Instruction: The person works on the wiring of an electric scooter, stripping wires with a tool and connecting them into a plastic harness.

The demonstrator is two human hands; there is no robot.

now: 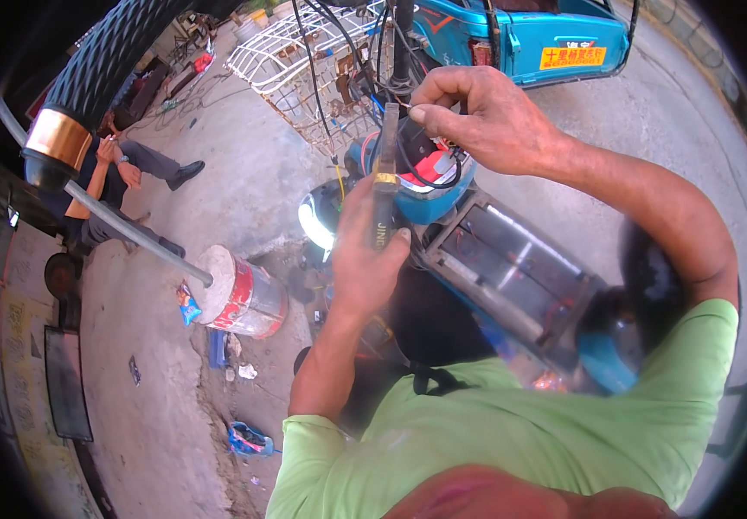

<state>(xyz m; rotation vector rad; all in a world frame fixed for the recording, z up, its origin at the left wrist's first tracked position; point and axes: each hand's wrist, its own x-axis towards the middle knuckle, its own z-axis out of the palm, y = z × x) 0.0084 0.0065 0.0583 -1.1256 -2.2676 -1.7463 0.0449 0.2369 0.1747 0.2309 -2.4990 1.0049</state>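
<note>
I look down past the green shirt (512, 424) and find both hands around the middle of my view. The left hand (363, 268), just off centre, is closed around the black handle of a tool (384, 186), its thumb lying along the near side; the narrow metal head stands up toward 12 o'clock. I see that head nearly edge-on, so I cannot tell its kind. Toward 1 o'clock, the right hand (494, 121) has thumb and forefinger brought almost together beside the tool's tip, the other fingers curled; something thin seems to sit between them, but it's too small for me to be sure they grip it. Dark wires (397, 89) bunch right there at 12 o'clock. A white wire basket (269, 60) lies at 11, a blue vehicle (529, 39) at 1, and a dark tray in a grey frame (494, 251) at 3. Toward 10 I get a black handlebar grip (96, 73); a seated person (127, 177) is below it, and a red-and-white bucket (256, 303) stands between 8 and 9.
</note>
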